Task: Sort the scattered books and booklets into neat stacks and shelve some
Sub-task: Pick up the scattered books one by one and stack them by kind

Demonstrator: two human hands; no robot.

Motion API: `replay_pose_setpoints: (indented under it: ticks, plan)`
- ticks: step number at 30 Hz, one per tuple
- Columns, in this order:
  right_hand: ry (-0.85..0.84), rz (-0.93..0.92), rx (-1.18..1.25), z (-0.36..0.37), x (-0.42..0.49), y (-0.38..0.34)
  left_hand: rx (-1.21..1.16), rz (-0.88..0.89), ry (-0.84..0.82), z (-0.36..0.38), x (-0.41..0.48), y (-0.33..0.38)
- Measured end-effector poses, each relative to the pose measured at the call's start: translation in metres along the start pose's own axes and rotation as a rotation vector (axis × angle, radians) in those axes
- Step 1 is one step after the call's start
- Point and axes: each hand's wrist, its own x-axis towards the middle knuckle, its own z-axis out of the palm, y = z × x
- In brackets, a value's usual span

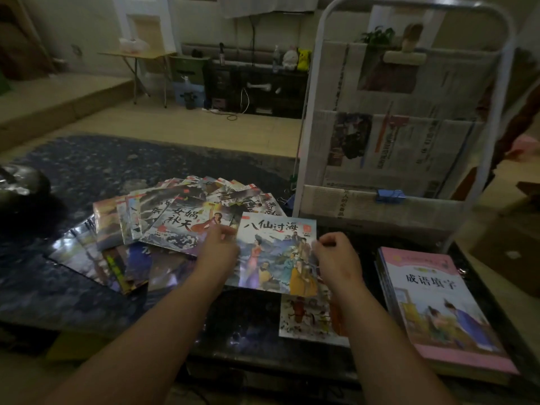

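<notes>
A thin picture booklet (276,252) with robed figures on its cover is held flat just above the dark table (87,287). My left hand (219,252) grips its left edge and my right hand (336,258) pinches its right edge. Under it lies another booklet (309,323) with a pale cover. A fanned, overlapping spread of several booklets (175,223) covers the table to the left. On the right stands a neat stack of pink-covered books (438,311).
A white metal-framed rack (409,127) with newspapers clipped over its tiers stands behind the table at the right; a blue clip (390,195) sits on its lowest tier. A dark rounded object (20,185) rests at the table's far left. Wooden floor and low furniture lie beyond.
</notes>
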Motion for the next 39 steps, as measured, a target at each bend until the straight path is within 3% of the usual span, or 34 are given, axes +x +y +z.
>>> replay_pose_setpoints:
  ticks: [5,12,19,29,39]
  plan:
    - [-0.020,-0.006,-0.288,-0.019,0.007,0.010,0.161,-0.006,-0.109,0.017,-0.011,-0.007]
    - [-0.104,0.155,-0.753,-0.034,0.018,0.024,0.435,0.062,-0.254,0.047,-0.025,-0.021]
    - [-0.316,0.371,-0.804,-0.031,0.028,0.033,0.699,0.141,-0.272,0.055,-0.030,-0.030]
    - [-0.161,0.312,-0.831,-0.026,0.027,0.050,0.775,0.242,-0.247,0.061,-0.037,-0.034]
    - [-0.182,0.318,-0.842,-0.017,0.025,0.051,0.806,0.295,-0.279,0.064,-0.039,-0.034]
